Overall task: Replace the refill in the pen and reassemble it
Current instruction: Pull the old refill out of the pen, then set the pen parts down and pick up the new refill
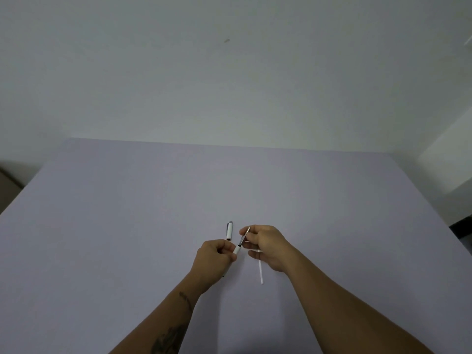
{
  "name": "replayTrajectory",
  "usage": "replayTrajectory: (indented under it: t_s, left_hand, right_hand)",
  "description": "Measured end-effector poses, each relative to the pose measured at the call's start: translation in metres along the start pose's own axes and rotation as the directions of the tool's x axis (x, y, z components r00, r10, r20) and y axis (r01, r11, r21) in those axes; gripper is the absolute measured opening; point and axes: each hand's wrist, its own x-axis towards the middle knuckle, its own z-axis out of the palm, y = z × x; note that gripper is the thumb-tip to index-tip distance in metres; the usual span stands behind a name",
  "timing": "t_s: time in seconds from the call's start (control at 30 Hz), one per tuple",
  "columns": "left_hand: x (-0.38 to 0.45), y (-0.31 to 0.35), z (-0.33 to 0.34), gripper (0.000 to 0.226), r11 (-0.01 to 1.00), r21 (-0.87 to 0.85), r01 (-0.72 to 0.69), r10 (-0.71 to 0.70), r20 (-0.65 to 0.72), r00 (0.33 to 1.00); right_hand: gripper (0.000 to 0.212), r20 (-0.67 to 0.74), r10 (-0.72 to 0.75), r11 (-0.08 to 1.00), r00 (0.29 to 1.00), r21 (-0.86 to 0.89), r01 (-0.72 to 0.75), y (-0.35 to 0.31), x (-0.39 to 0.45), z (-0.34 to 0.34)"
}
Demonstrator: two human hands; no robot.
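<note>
A pale lavender bench [153, 213] stands against a plain grey-white wall [229, 72]. Just below its centre, a person's left hand [213, 261] has its fingers closed around a white plastic pen barrel [237, 249], its open end pointing toward one o'clock. The right hand [268, 245], at three o'clock of the left, pinches in closed fingers a thin dark refill with a metallic tip [244, 237], whose lower end sits in the barrel's mouth. A slim white refill tube [260, 270] lies on the bench under the right hand, running toward six o'clock. A white pen cap with a grey end [229, 230] rests at twelve o'clock of the left hand.
</note>
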Motion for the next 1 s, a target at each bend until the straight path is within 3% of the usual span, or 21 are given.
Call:
replayTrajectory:
  t_s: [0.13, 0.3, 0.47, 0.7, 1.0]
  left_hand:
    - [0.003, -0.001, -0.001, 0.01, 0.999, -0.013, 0.032, -0.033, -0.037, 0.999]
    - [0.011, -0.004, 0.0, 0.011, 0.998, -0.008, 0.068, -0.068, -0.094, 0.993]
    - [0.022, 0.005, 0.009, 0.008, 0.995, 0.006, 0.099, -0.098, -0.131, 0.987]
    - [0.033, -0.003, 0.004, 0.007, 0.987, 0.056, 0.153, -0.142, -0.161, 0.977]
    - [0.022, -0.027, 0.015, 0.013, 0.971, 0.06, 0.23, -0.22, -0.143, 0.965]
  right_hand:
    - [0.019, -0.048, -0.009, 0.999, 0.999, 0.042, 0.011, -0.012, 0.013, -0.001]
    - [0.017, -0.242, -0.064, 0.988, 0.968, 0.121, 0.096, -0.028, 0.034, -0.009]
    - [0.021, -0.193, -0.092, 0.971, 0.977, -0.234, 0.046, -0.018, 0.061, -0.022]
    - [0.014, -0.075, -0.143, 0.79, 0.987, -0.609, 0.068, -0.004, 0.09, -0.007]
    - [0.021, -0.07, -0.12, 0.739, 0.99, -0.673, 0.042, 0.01, 0.093, -0.002]
